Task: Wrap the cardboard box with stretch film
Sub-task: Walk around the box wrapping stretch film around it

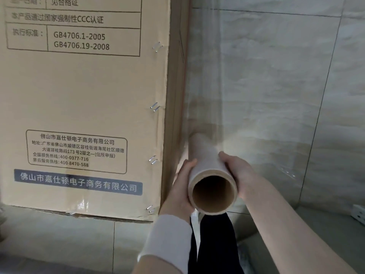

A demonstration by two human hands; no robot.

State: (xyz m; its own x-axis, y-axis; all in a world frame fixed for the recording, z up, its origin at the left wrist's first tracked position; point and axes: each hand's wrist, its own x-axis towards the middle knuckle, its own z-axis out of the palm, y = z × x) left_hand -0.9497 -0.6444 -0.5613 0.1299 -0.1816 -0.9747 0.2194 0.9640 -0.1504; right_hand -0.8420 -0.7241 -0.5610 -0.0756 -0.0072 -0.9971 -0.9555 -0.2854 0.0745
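Observation:
A tall cardboard box with printed labels and a stapled seam fills the left of the view. Just right of its corner I hold a roll of stretch film upright, its brown cardboard core facing me. My left hand, with a white wristband, grips the roll's left side. My right hand grips its right side. A sheet of clear film is pulled out from the roll, spreading up and to the right over the tiled floor and running along the box's corner edge.
Grey marbled floor tiles lie right of the box and below it. A white object pokes in at the right edge. My dark trouser legs show below the roll.

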